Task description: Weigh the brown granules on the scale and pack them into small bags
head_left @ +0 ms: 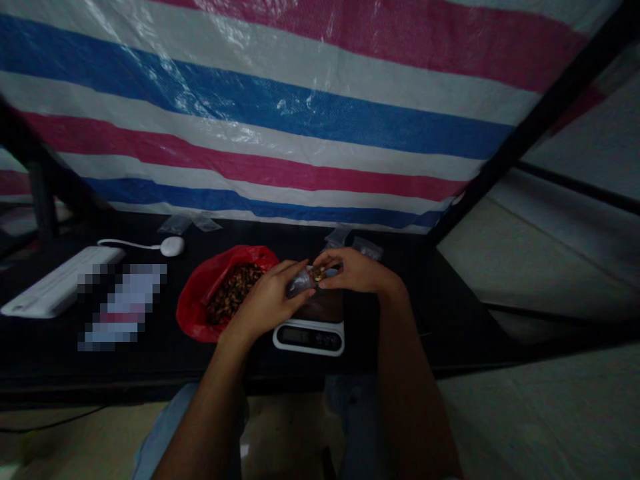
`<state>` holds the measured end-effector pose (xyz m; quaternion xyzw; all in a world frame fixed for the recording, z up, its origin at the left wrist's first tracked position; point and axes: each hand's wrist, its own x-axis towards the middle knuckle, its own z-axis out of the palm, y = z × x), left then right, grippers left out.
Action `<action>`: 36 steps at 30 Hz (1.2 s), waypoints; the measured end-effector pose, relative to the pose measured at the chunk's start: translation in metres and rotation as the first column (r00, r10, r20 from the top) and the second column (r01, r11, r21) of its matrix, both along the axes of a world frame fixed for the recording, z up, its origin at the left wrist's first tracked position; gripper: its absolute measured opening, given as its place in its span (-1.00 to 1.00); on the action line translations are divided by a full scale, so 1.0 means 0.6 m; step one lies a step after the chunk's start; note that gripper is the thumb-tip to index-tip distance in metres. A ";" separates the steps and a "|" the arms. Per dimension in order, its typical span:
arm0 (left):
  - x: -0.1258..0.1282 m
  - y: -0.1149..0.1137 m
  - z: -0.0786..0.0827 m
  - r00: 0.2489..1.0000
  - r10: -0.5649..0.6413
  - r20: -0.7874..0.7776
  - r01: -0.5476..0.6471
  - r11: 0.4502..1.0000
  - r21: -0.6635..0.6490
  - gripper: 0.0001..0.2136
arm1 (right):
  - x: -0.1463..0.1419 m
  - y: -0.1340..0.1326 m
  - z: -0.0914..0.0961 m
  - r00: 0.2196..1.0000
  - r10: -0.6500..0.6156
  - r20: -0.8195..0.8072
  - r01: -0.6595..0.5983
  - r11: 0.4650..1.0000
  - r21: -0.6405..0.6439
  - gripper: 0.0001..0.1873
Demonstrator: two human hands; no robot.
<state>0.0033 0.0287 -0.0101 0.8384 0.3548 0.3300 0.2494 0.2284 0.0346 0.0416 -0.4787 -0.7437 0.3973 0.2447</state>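
Note:
A small clear plastic bag [300,283] is held in my left hand [273,293], its fingers and thumb closed around the sides. At the bag's right end, the thumb and fingers of my right hand [353,268] are curled in a pinch around some brown pieces [317,273]; whether they grip the bag's edge or the pieces is hard to see. Both hands are above a white digital kitchen scale [309,339] with a dark plate. Just left of the scale, an open red plastic bag [193,312] holds many brown, nut-like pieces [233,293], partly hidden by my left hand.
More clear bags [367,249] lie behind my right hand, and others [205,222] at the back left. On the left of the black table [160,363] are a white long device [65,283], a white round puck with a cable [173,246] and a blurred item. Striped sheeting [300,127] hangs behind.

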 end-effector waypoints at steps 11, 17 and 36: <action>-0.002 0.000 0.003 0.998 -0.024 0.054 0.025 0.999 -0.022 -0.59 | -0.022 -0.005 0.007 1.000 -0.015 0.011 0.015 1.000 -0.016 -0.67; -0.004 0.000 0.002 0.998 0.016 0.066 -0.016 1.000 -0.001 -0.52 | -0.023 -0.009 0.020 0.999 -0.016 0.048 0.013 0.999 0.052 -0.72; -0.003 -0.016 0.026 0.974 0.023 0.223 -0.014 0.999 -0.040 -0.44 | -0.056 -0.040 0.068 0.989 -0.122 0.079 0.097 0.958 0.270 -0.78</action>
